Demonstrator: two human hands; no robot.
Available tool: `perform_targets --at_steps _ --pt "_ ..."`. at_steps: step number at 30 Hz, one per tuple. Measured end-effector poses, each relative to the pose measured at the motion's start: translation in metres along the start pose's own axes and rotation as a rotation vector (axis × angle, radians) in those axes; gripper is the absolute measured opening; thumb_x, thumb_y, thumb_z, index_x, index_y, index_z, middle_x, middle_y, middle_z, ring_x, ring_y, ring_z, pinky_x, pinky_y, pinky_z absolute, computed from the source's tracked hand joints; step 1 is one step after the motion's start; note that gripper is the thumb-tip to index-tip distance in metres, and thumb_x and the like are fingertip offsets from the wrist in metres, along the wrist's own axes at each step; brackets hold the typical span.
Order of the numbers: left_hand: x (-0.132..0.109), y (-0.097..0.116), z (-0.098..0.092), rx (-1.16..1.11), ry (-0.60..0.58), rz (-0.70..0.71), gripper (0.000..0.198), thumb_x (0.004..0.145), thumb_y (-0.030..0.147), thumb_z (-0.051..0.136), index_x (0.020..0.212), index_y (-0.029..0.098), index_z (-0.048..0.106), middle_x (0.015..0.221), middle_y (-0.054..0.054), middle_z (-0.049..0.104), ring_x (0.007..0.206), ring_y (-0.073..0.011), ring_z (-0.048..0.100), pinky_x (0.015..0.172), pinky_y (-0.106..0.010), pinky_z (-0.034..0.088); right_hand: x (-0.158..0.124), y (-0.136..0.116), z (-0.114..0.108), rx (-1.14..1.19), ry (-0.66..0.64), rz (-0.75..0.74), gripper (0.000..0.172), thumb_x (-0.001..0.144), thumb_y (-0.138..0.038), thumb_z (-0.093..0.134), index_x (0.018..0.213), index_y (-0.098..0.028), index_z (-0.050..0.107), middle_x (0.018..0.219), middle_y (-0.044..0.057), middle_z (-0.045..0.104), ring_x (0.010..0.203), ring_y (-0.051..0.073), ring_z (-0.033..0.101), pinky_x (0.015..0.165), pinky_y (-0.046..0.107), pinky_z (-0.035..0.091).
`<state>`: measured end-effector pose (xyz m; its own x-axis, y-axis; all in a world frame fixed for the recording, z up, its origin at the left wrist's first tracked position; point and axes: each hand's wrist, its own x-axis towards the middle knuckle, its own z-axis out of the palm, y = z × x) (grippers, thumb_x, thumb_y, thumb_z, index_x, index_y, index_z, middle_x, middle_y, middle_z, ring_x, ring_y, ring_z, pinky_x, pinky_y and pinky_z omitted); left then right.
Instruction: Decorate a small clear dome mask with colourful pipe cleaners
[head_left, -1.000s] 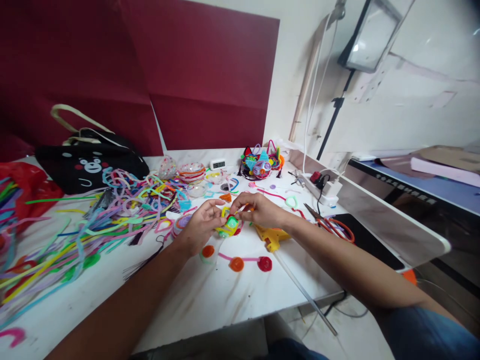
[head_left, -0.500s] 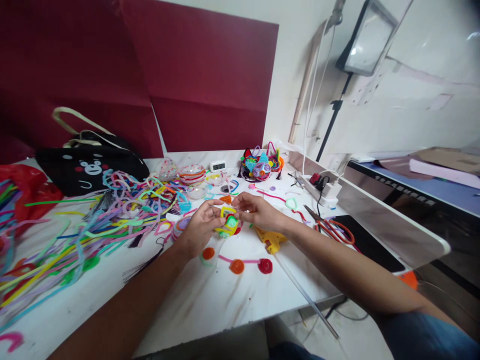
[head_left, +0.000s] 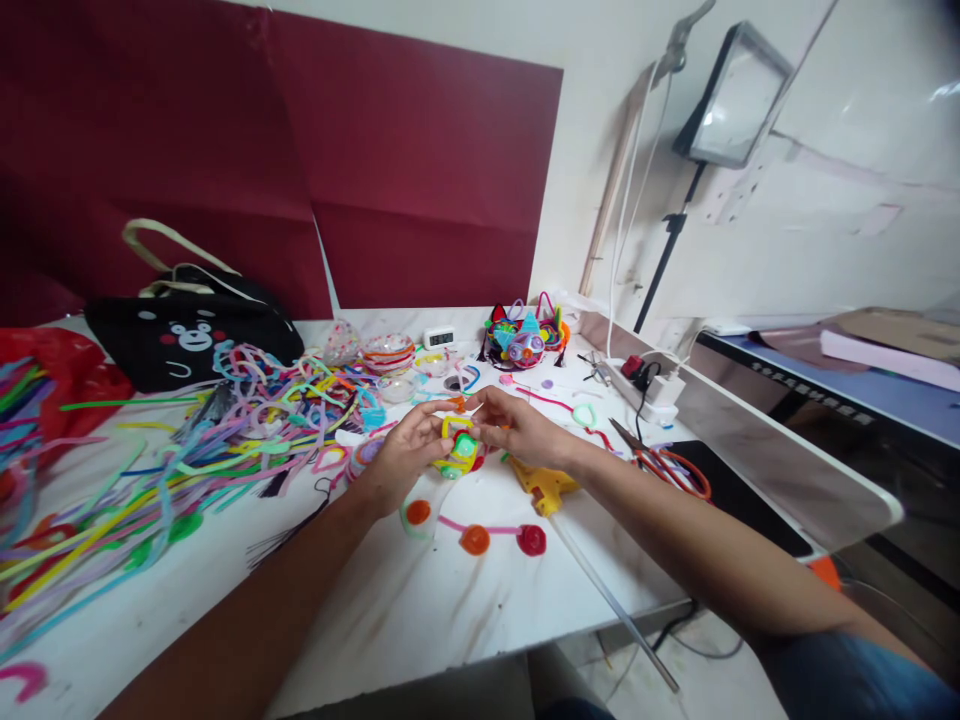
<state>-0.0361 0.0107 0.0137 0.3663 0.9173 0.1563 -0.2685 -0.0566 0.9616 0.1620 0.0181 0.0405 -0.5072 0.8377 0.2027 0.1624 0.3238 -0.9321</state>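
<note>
Both my hands meet over the middle of the white table (head_left: 420, 610). My left hand (head_left: 405, 452) and my right hand (head_left: 517, 428) each pinch a small pipe-cleaner craft piece (head_left: 459, 448), yellow outside with a green and red centre. Just below it on the table lie an orange coil in a white ring (head_left: 417, 513) and an orange coil (head_left: 475, 539) and red coil (head_left: 531, 539) joined by a pink stem. A yellow glue gun (head_left: 543, 483) rests under my right wrist.
A heap of coloured pipe cleaners (head_left: 187, 450) covers the left half. A black bear-face bag (head_left: 187, 335) stands behind it. At the back are small bowls (head_left: 386, 350), a finished colourful craft (head_left: 523, 335), a power strip (head_left: 649, 385) and red-handled scissors (head_left: 667, 462). A thin clear rod (head_left: 615, 600) overhangs the table's front edge.
My hands stay together on the craft piece, with only small finger shifts. The view has tilted slightly, so everything sits a little lower in the picture.
</note>
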Motion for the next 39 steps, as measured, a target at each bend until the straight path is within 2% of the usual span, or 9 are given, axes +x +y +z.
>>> perform_targets --at_steps 5,11,15,21,27,34,39 --pt "0.001 0.0 -0.008 0.028 -0.044 -0.002 0.044 0.073 0.019 0.072 0.114 0.024 0.057 0.098 -0.002 0.067 0.085 -0.0162 0.065 0.074 -0.028 0.052 0.002 0.002 0.001 -0.009 -0.006 -0.023 0.038 0.079 -0.042 0.066 0.103 -0.02 0.046 0.085 0.0 0.054 0.074 0.014 0.054 0.063 0.029 0.047" --pt "0.004 -0.002 -0.018 0.086 -0.117 0.028 0.039 0.077 0.021 0.072 0.114 0.023 0.059 0.097 -0.003 0.068 0.089 -0.0164 0.065 0.079 -0.027 0.05 0.004 0.004 0.0 -0.013 0.0 -0.03 0.032 0.081 -0.034 0.064 0.103 -0.021 0.046 0.086 0.0 0.054 0.074 0.014 0.054 0.063 0.029 0.047" --pt "0.005 -0.002 -0.022 0.151 -0.118 0.038 0.034 0.075 0.023 0.075 0.107 0.02 0.064 0.1 -0.005 0.069 0.091 -0.0166 0.064 0.079 -0.026 0.049 0.005 0.005 0.0 0.014 -0.02 -0.016 0.031 0.081 -0.03 0.062 0.105 -0.02 0.045 0.087 0.001 0.055 0.076 0.014 0.055 0.064 0.028 0.047" --pt "0.005 -0.003 -0.026 0.242 -0.107 -0.041 0.039 0.072 0.029 0.077 0.108 0.018 0.067 0.099 -0.007 0.071 0.089 -0.0192 0.066 0.079 -0.029 0.051 0.005 0.008 0.0 0.046 -0.041 -0.008 0.032 0.08 -0.027 0.063 0.106 -0.02 0.045 0.085 0.0 0.056 0.073 0.013 0.056 0.066 0.029 0.047" --pt "0.003 0.002 -0.023 0.276 -0.15 -0.099 0.038 0.071 0.03 0.078 0.107 0.02 0.07 0.112 -0.008 0.069 0.104 -0.0234 0.064 0.087 -0.031 0.051 0.004 0.009 0.001 0.05 -0.051 0.002 0.03 0.08 -0.024 0.061 0.106 -0.019 0.045 0.082 -0.001 0.054 0.072 0.013 0.054 0.065 0.028 0.047" --pt "0.002 0.0 -0.019 0.261 -0.127 -0.094 0.035 0.072 0.031 0.077 0.104 0.02 0.07 0.109 -0.008 0.071 0.102 -0.0228 0.065 0.086 -0.031 0.052 0.003 0.009 -0.001 0.071 -0.035 -0.008 0.032 0.077 -0.027 0.065 0.102 -0.021 0.046 0.085 0.0 0.054 0.075 0.014 0.054 0.067 0.029 0.048" --pt "0.002 -0.003 -0.019 0.234 -0.103 -0.088 0.034 0.071 0.029 0.078 0.103 0.02 0.068 0.11 -0.007 0.07 0.101 -0.0212 0.066 0.084 -0.029 0.053 0.001 0.008 -0.002 0.068 -0.061 -0.03 0.031 0.078 -0.023 0.063 0.103 -0.021 0.046 0.086 -0.001 0.054 0.076 0.013 0.054 0.07 0.029 0.047"
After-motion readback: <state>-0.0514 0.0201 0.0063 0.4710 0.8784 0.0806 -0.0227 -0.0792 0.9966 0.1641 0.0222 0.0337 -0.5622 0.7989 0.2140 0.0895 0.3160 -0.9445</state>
